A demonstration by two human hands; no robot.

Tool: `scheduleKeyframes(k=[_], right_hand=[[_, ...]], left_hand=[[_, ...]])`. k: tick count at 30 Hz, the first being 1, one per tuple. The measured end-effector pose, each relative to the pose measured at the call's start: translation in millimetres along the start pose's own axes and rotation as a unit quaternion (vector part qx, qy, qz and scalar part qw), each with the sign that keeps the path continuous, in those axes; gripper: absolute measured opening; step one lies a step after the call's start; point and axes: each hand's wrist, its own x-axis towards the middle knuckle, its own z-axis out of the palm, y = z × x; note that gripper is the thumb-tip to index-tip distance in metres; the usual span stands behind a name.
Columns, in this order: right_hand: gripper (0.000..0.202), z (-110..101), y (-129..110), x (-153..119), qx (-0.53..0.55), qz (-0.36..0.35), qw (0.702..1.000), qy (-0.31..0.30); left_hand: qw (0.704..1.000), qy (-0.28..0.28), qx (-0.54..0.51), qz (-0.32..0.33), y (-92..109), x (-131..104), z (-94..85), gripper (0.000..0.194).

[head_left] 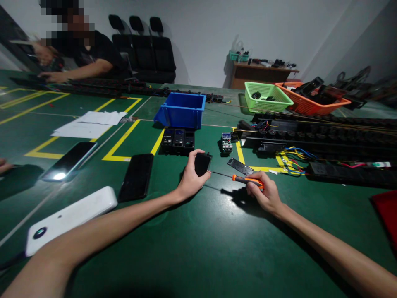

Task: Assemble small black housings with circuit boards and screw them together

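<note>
My left hand (191, 179) is closed around a small black plastic housing (202, 164), held just above the green table. An orange and black screwdriver (248, 181) is gripped in my right hand (266, 194), its thin shaft pointing left. The tip meets or nearly meets the right edge of the housing. Behind the screwdriver lies a flat black cover plate (240, 166). A small circuit module (226, 143) stands farther back. Beyond my left hand sit several black modules with small displays (178, 140), side by side in front of a blue bin (183, 111).
Left of my hands lie a black phone (136, 177), a white oblong device (70, 217) and another phone (70, 161). Papers (89, 124) are farther back. Long black rails with wires (297, 134), a green basket (267, 103) and an orange basket (307, 105) occupy the right. Another person (83, 54) works across the table.
</note>
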Motion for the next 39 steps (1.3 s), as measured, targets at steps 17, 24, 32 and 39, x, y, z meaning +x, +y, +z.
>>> scheduleKeyframes(k=[17, 24, 32, 39], right_hand=[[0.018, 0.3, -2.4, 1.2, -0.042, -0.052, 0.998, 0.019], [0.010, 0.4, 3.4, -0.6, -0.003, -0.010, 1.000, -0.018], [0.032, 4.8, 2.2, 1.2, -0.054, -0.111, 0.992, 0.014], [0.021, 4.8, 0.5, 2.8, -0.087, -0.121, 0.988, 0.028]], left_hand=[[1.000, 0.002, 0.003, 0.001, 0.2, 0.8, -0.4, 0.058], [1.000, -0.003, -0.005, -0.002, -0.7, 1.0, 0.0, 0.058], [1.000, -0.004, -0.007, -0.004, 1.4, 0.3, -0.5, 0.057], [1.000, -0.003, -0.008, -0.004, 0.0, 0.4, 0.2, 0.057]])
